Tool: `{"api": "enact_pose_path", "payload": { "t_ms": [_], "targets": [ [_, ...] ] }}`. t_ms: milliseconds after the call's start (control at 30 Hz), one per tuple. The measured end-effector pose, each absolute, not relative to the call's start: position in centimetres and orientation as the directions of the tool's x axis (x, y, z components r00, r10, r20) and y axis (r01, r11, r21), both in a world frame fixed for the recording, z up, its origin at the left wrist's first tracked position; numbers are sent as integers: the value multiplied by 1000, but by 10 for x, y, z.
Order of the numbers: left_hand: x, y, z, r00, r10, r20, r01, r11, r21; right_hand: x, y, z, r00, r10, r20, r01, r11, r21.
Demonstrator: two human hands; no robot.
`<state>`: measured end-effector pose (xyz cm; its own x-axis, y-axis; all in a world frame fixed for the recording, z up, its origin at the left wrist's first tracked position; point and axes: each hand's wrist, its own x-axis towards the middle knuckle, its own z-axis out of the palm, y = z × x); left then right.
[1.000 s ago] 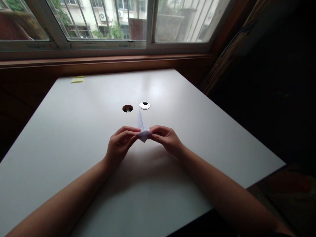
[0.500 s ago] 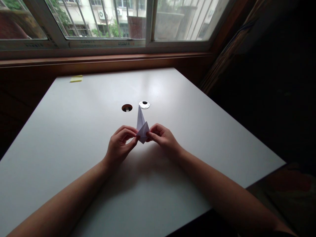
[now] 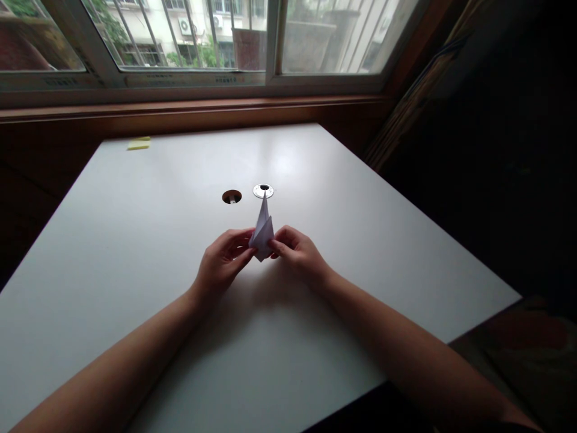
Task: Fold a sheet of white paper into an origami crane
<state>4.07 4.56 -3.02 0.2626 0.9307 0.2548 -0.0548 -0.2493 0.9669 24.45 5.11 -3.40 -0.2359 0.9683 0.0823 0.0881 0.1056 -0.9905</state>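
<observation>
A small folded piece of pale lilac paper [image 3: 262,233] is held between my two hands above the table, with a long narrow point rising away from me and a shorter flap in front. My left hand [image 3: 224,257] pinches its left edge between thumb and fingers. On the opposite edge, my right hand [image 3: 297,251] grips it the same way, its thumb lying on the near face. Some fingertips are hidden behind the paper.
The white table [image 3: 153,240] has an uncovered round hole [image 3: 231,196] and a silver ring grommet [image 3: 263,191] beyond the paper. A yellow sticky note pad [image 3: 139,143] lies near the far left edge. A barred window [image 3: 189,36] stands behind the table.
The tall point of the folded paper has swung to the right and sits closer to the front flap. Fingers of my left hand have shifted slightly; my right hand has barely moved.
</observation>
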Motion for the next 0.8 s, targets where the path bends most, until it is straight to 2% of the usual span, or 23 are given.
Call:
{"api": "enact_pose_path", "payload": {
  "t_ms": [367,600,800],
  "targets": [
    [39,48,-33,286,943,168,22,-182,983,242,47,-30,-200,974,105,181,142,-973],
    [41,52,-30,317,946,67,-72,-47,996,242,45,-27,-200,973,111,240,159,-958],
    [39,53,-30,350,935,59,-116,-19,993,243,46,-29,-226,967,118,204,165,-965]
  ]
}}
